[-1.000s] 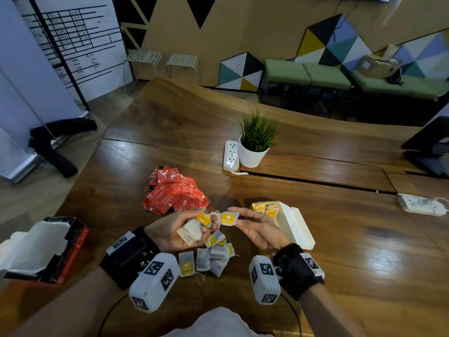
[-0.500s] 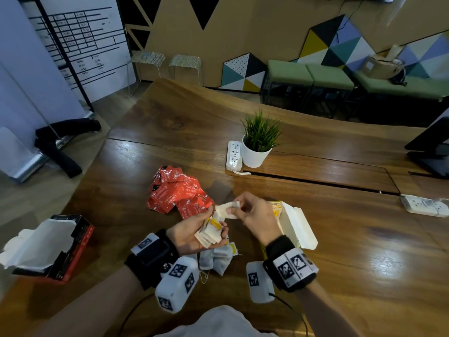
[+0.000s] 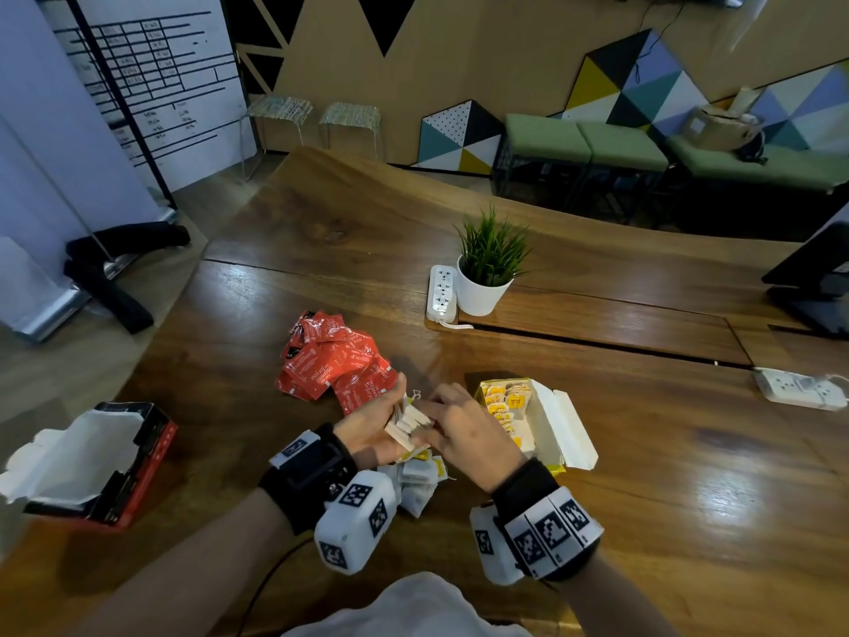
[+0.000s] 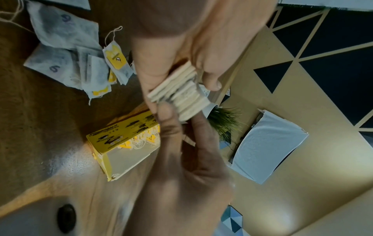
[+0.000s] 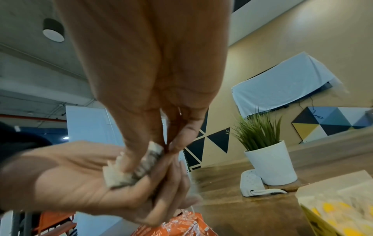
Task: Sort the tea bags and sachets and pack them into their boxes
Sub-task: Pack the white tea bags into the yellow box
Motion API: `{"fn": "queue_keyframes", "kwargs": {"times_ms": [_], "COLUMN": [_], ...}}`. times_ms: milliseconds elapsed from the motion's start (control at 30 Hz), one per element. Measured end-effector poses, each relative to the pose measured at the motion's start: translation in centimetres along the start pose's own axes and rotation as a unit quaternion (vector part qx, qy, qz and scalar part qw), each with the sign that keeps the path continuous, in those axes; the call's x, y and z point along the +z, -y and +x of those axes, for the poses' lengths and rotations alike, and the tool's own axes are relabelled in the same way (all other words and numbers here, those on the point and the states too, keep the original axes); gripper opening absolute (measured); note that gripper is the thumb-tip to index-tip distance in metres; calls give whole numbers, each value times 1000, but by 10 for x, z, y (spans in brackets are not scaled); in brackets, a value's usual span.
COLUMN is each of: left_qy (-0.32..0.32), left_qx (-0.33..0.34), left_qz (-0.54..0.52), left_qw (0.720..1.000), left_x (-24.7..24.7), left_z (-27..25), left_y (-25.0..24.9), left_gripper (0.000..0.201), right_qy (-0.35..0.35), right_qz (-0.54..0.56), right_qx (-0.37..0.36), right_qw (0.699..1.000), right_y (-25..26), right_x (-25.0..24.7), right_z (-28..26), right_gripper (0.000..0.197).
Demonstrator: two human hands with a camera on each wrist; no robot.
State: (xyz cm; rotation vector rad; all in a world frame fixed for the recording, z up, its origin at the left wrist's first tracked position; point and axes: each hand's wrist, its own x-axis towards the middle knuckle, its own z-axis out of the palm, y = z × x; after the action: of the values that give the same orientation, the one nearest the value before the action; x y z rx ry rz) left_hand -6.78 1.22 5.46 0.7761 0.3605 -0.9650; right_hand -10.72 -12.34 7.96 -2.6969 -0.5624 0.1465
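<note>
1 stack of tea bags [image 3: 409, 422] sits clamped in the left hand [image 3: 367, 432], just left of the yellow box [image 3: 558, 429], the right hand [image 3: 466, 429] pinching its end.

Potted plant [image 3: 487, 268] standing mid-table on the wooden table [image 3: 643, 452], white power strip [image 3: 442, 294] lying just left of it, second power strip [image 3: 799, 388] lying far right, green benches [image 3: 583, 140] sitting beyond.

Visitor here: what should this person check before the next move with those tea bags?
Stack of tea bags gripped in left hand: ok.
Right hand pinching the stack: ok.
Yellow box open: ok.
Room left in it: cannot tell.
Loose tea bags gathered: not ok, several lie on the table.
Red sachets packed: not ok, piled outside the open red box.
</note>
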Motion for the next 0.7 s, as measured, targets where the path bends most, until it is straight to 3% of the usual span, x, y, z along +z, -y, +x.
{"fn": "queue_keyframes", "kwargs": {"times_ms": [167, 367, 467, 533, 567, 633, 700], "left_qy": [1, -9, 23, 55, 76, 124, 155], "left_qx": [43, 58, 43, 19, 9, -14, -35], "left_qz": [-43, -70, 3, 69, 97, 157, 194], "left_qw": [998, 996, 999, 996, 992, 980, 968], "left_x": [4, 9, 4, 1, 0, -1, 0], "left_z": [2, 4, 2, -3, -6, -10, -11], "left_y": [3, 2, 0, -1, -1, 0, 1], "left_gripper": [54, 44, 34, 28, 25, 23, 41], "right_qy": [-71, -72, -60, -76, -69, 29, 128], "right_qz": [-1, -16, 4, 73, 126, 243, 332], "right_qx": [9, 20, 29, 73, 98, 127, 117], "right_qw": [997, 997, 998, 992, 985, 961, 927], "right_y": [4, 11, 7, -5, -13, -25, -31], "right_x": [2, 5, 0, -6, -11, -18, -20], "right_z": [1, 0, -1, 0, -1, -4, -11], "right_gripper": [26, 29, 30, 28, 29, 45, 50]}}
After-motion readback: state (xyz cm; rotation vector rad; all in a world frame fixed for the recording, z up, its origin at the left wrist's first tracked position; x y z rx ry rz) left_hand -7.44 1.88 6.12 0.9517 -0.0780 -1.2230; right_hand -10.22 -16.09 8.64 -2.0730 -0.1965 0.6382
